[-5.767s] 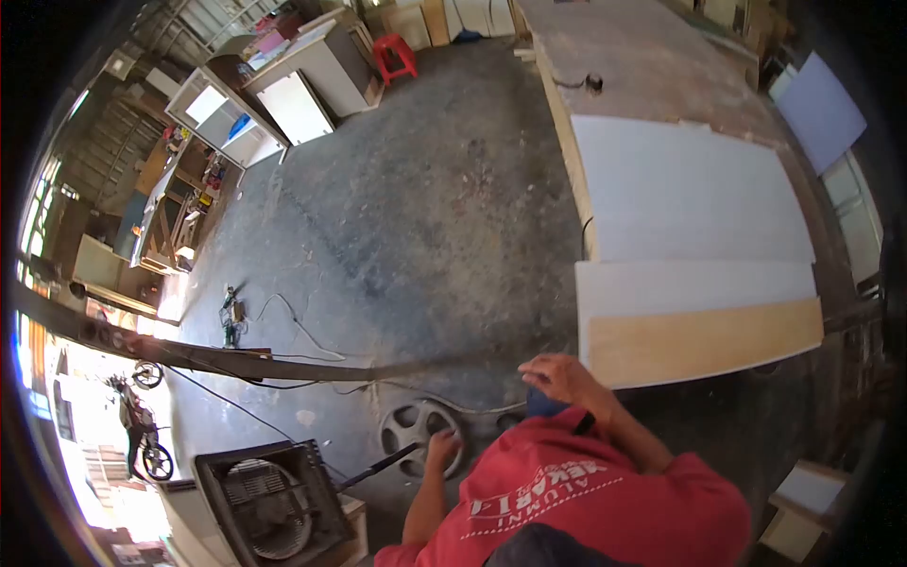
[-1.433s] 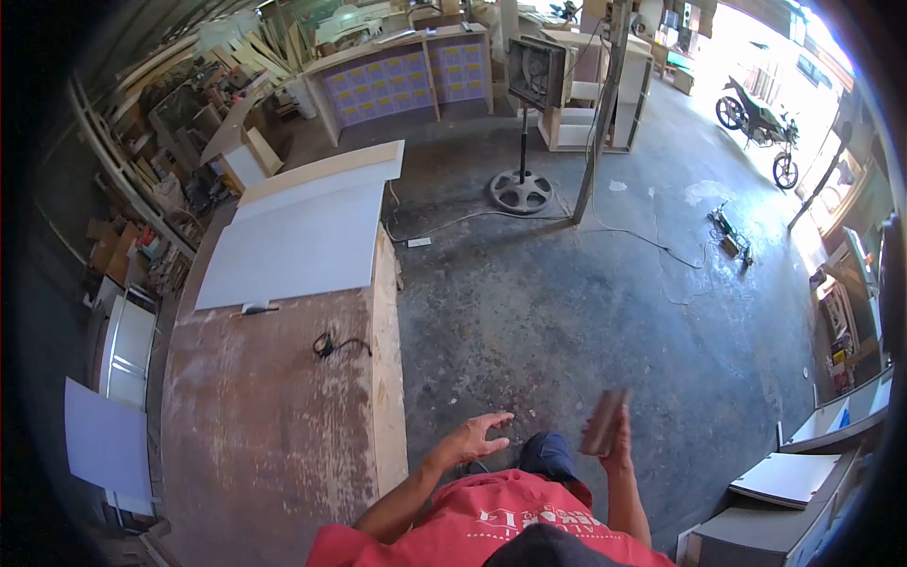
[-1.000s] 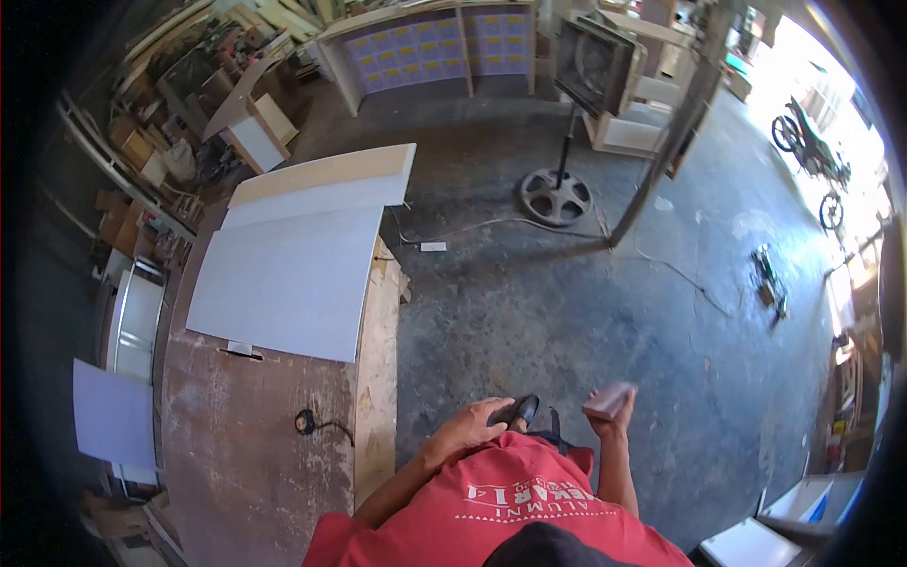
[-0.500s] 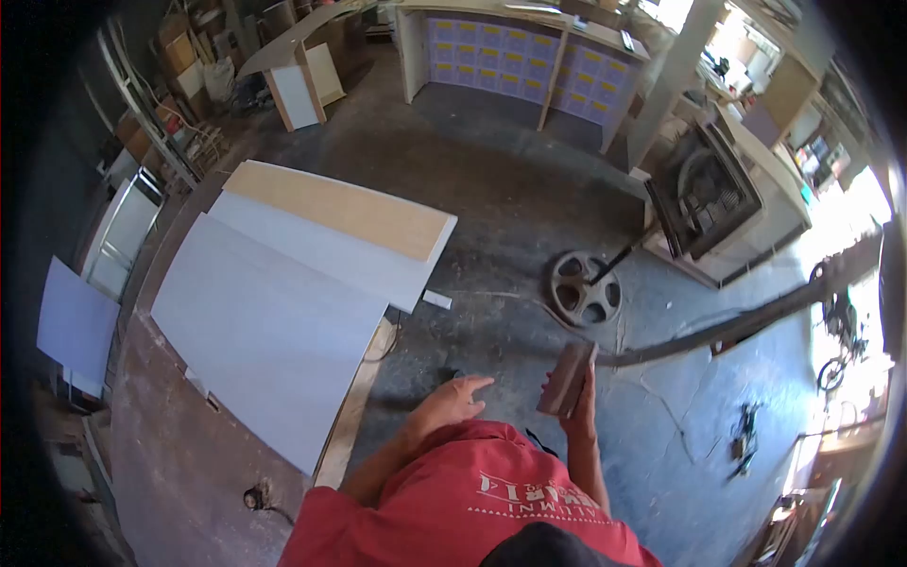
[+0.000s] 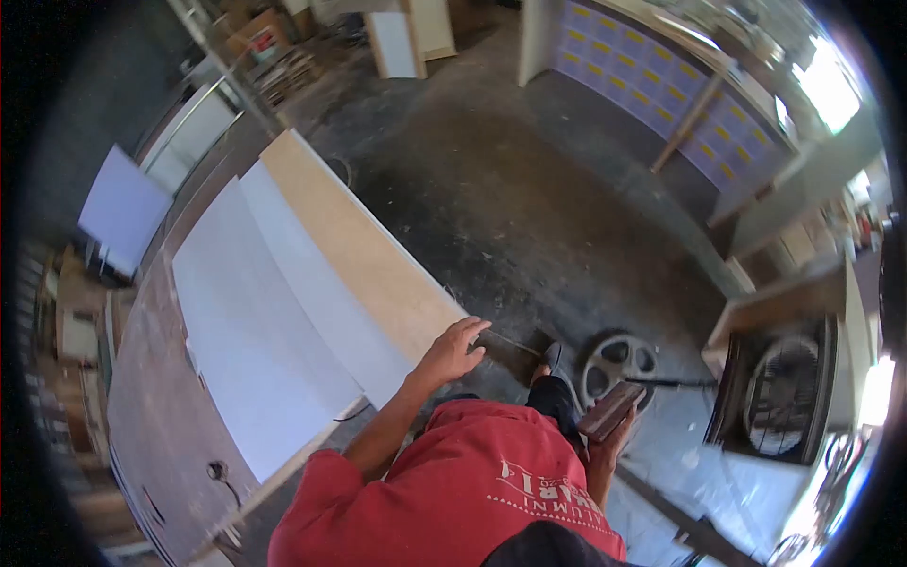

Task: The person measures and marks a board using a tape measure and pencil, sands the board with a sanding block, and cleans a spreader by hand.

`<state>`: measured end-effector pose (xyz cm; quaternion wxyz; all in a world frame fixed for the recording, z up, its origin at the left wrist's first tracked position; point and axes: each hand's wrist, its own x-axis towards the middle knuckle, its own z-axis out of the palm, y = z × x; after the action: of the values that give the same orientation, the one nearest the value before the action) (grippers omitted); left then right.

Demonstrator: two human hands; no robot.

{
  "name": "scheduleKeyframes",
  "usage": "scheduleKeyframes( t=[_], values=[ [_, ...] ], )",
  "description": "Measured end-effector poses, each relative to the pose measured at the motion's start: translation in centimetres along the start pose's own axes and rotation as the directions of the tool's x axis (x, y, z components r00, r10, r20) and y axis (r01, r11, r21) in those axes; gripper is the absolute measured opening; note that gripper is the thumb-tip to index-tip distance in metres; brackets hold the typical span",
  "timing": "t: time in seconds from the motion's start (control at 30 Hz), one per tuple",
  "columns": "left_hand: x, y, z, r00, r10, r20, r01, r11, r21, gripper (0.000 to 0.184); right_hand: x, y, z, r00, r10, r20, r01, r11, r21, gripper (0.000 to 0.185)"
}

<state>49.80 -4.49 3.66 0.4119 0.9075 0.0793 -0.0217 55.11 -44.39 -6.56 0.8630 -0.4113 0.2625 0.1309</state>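
1. Turned since the earlier frame, the head view now shows the long, worn brown workbench (image 5: pixel 156 406) at a steeper slant. The left hand (image 5: pixel 453 354) has moved from beside the workbench's long side to the corner of the boards at its end.
2. Head view, left hand: open, palm down, fingers spread and slightly bent, holding nothing. It overlaps the corner of the pale tan wooden strip (image 5: pixel 364 250); whether it touches cannot be told.
3. Head view, right hand (image 5: pixel 614 444): closed around a reddish-brown rectangular block (image 5: pixel 611 412), which is held up off the floor, apart from the workbench and tilted.
4. Head view, on the workbench: a large white flat panel (image 5: pixel 250 331), a narrower white panel (image 5: pixel 316 283) next to it, and the tan strip along the outer side. A small round black object with a cord (image 5: pixel 217 470) lies on the bare brown top, near the large panel.
5. Head view, around the workbench: a thin lilac sheet (image 5: pixel 123 208) stands tilted just beyond its far side. Well apart from its board-covered end are a dark square-framed fan (image 5: pixel 784 397) with a round, spoked grey base (image 5: pixel 619 364), and a wooden unit with lilac panels and yellow rectangles (image 5: pixel 628 66).
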Motion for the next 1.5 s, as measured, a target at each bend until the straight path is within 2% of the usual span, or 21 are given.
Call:
scheduleKeyframes(
  t=[0.07, 0.13, 0.2, 0.27, 0.37, 0.43, 0.53, 0.67, 0.73, 0.8, 0.87, 0.93, 1.0, 1.07, 1.1, 1.17, 1.23, 1.3, 1.33, 1.4, 1.5],
  values=[
    [2.2, -0.4, -0.2, 0.974, -0.135, -0.180, 0.141, 0.990, 0.024, 0.052, 4.6, -4.2, 7.5, 0.999, 0.030, -0.029, -0.030, 1.000, -0.003, 0.067],
    [3.2, -0.7, -0.7, 0.935, -0.202, -0.292, 0.209, 0.978, -0.006, 0.054, 10.0, -7.7, 13.2, 0.965, 0.113, 0.237, -0.077, 0.985, -0.155, 0.068],
    [3.8, -0.6, -1.4, 0.843, -0.385, -0.375, 0.330, 0.922, -0.205, 0.059, 16.6, -10.0, 17.5, 0.924, 0.228, 0.307, -0.139, 0.948, -0.286, 0.067],
    [4.2, -1.0, -1.5, 0.727, -0.481, -0.489, 0.417, 0.876, -0.241, 0.060, 20.6, -11.9, 24.5, 0.943, 0.210, 0.258, -0.060, 0.871, -0.488, 0.055],
    [4.4, -2.6, -0.6, 0.490, -0.618, -0.615, 0.533, 0.770, -0.349, 0.062, 26.7, -12.2, 32.6, 0.881, 0.239, 0.407, 0.157, 0.665, -0.730, 0.061],
    [5.3, -3.9, -0.3, 0.277, -0.744, -0.608, 0.523, 0.647, -0.554, 0.067, 30.3, -10.6, 37.4, 0.841, 0.246, 0.482, 0.309, 0.513, -0.801, 0.061],
    [6.8, -6.2, 0.0, 0.079, -0.766, -0.638, 0.607, 0.545, -0.579, 0.069, 34.8, -4.5, 43.0, 0.771, 0.262, 0.580, 0.476, 0.367, -0.799, 0.062],
    [9.7, -5.2, -3.6, 0.002, -0.820, -0.573, 0.555, 0.478, -0.681, 0.073, 27.8, 5.4, 52.9, 0.597, 0.479, 0.643, 0.548, 0.342, -0.764, 0.043],
    [10.5, -5.2, -4.5, -0.030, -0.815, -0.579, 0.550, 0.471, -0.690, 0.074, 23.8, 10.0, 55.9, 0.360, 0.682, 0.637, 0.723, 0.227, -0.652, 0.053],
    [11.2, -5.5, -5.7, -0.049, -0.802, -0.595, 0.549, 0.477, -0.687, 0.075, 20.4, 14.7, 58.2, -0.062, 0.656, 0.752, 0.908, 0.350, -0.231, 0.048],
    [11.9, -5.5, -6.5, -0.134, -0.800, -0.585, 0.510, 0.450, -0.733, 0.077, 16.9, 19.0, 61.3, -0.354, 0.622, 0.698, 0.885, 0.465, 0.035, 0.045],
    [12.7, -6.0, -6.7, -0.177, -0.804, -0.567, 0.519, 0.413, -0.748, 0.082, 14.0, 23.1, 63.7, -0.477, 0.607, 0.636, 0.866, 0.450, 0.219, 0.046],
    [14.0, -6.4, -7.3, -0.394, -0.807, -0.441, 0.431, 0.262, -0.864, 0.087, 12.5, 27.3, 65.0, -0.586, 0.598, 0.546, 0.810, 0.434, 0.394, 0.048],
    [14.4, -8.0, -4.9, -0.469, -0.803, -0.368, 0.329, 0.228, -0.916, 0.089, 12.6, 32.0, 65.6, -0.820, 0.482, 0.309, 0.569, 0.629, 0.530, 0.049],
    [14.6, -9.1, -4.6, -0.521, -0.796, -0.310, 0.232, 0.217, -0.948, 0.091, 12.9, 33.5, 66.7, -0.841, 0.508, 0.187, 0.516, 0.648, 0.560, 0.045],
    [14.9, -8.3, -8.4, -0.552, -0.831, -0.071, 0.082, 0.031, -0.996, 0.089, 14.4, 39.1, 71.5, -0.873, 0.452, 0.184, 0.468, 0.671, 0.574, 0.044],
    [14.9, -9.5, -6.2, -0.610, -0.791, -0.053, 0.109, -0.017, -0.994, 0.078, 16.0, 47.2, 79.4, -0.886, 0.398, 0.236, 0.454, 0.649, 0.611, 0.042],
    [15.3, -9.6, -8.5, -0.622, -0.783, -0.001, 0.091, -0.071, -0.993, 0.076, 17.5, 56.8, 90.6, -0.776, 0.501, 0.383, 0.607, 0.431, 0.668, 0.045],
    [15.5, -9.3, -9.1, -0.622, -0.782, 0.028, 0.075, -0.095, -0.993, 0.074, 18.7, 61.2, 95.4, -0.763, 0.365, 0.533, 0.638, 0.298, 0.710, 0.048],
    [15.9, -9.8, -8.9, -0.628, -0.774, 0.078, 0.018, -0.114, -0.993, 0.069, 18.6, 66.6, 104.7, -0.506, 0.494, 0.707, 0.817, 0.013, 0.576, 0.050],
    [16.3, -9.4, -9.8, -0.594, -0.795, 0.123, -0.033, -0.129, -0.991, 0.064, 18.4, 67.7, 106.4, -0.434, 0.479, 0.763, 0.858, -0.039, 0.512, 0.049]
  ],
)
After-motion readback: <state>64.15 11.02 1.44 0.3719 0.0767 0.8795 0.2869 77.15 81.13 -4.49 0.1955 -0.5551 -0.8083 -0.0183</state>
